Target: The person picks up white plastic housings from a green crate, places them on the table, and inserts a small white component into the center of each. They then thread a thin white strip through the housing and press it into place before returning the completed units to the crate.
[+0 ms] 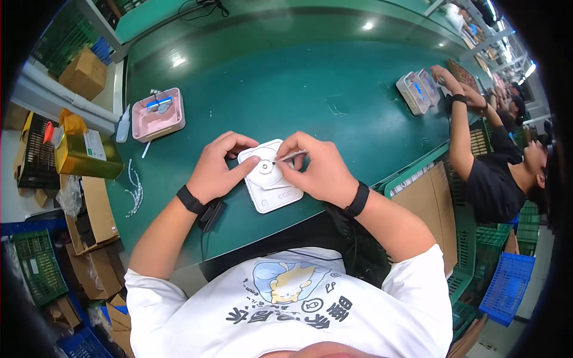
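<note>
A white rounded-rectangular device [276, 201] lies on the green table in front of me. It has a round disc-shaped part with a small hub [265, 167] and several round marks along its near edge. My left hand [222, 164] grips the device's left side, its thumb resting by the hub and its fingers curled at the far left corner. Between the thumb and fingers of my right hand [316, 170] is a thin grey pointed piece [292, 155], perhaps tweezers, with its tip close to the hub. The right fingers partly cover the device's right side.
A pink bin [173, 126] with small parts, a white bottle [123, 126] and white strips [136, 188] are on the left. A yellow-green can [89, 152] stands beyond them. At right, a co-worker's hand [440, 76] is by clear containers [412, 98]. A black adapter [212, 216] lies near my left wrist.
</note>
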Action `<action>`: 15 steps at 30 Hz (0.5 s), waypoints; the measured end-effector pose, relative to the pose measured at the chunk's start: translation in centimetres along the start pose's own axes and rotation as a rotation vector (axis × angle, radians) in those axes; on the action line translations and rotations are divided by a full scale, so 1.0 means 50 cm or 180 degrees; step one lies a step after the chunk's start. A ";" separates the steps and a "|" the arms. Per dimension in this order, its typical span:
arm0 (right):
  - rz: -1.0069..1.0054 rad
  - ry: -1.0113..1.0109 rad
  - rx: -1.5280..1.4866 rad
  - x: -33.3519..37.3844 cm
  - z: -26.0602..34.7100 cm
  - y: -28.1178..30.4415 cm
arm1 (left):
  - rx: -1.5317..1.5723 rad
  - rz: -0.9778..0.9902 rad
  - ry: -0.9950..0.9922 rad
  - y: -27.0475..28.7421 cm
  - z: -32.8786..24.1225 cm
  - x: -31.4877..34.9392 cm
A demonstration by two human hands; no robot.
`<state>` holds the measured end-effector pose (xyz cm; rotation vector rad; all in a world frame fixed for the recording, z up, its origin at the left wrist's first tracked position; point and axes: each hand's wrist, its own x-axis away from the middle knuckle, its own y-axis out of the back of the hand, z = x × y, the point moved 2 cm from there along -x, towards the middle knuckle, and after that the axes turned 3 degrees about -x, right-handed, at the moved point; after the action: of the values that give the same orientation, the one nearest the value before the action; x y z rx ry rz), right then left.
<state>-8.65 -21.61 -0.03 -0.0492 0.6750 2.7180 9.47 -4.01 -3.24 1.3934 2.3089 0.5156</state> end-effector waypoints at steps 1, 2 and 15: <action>0.0012 -0.0085 0.0169 -0.002 -0.002 -0.003 | 0.0040 -0.0015 -0.0002 -0.003 0.006 0.001; 0.0039 -0.0073 0.0154 -0.003 -0.003 -0.010 | 0.0083 -0.0028 -0.0013 -0.006 0.010 0.003; -0.0242 0.0744 0.1082 -0.007 0.021 -0.032 | 0.0282 0.0061 0.0095 -0.011 -0.001 -0.004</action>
<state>-7.74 -19.90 0.20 -0.3064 1.1677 2.5101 9.12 -4.45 -3.47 1.4593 2.3704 0.4476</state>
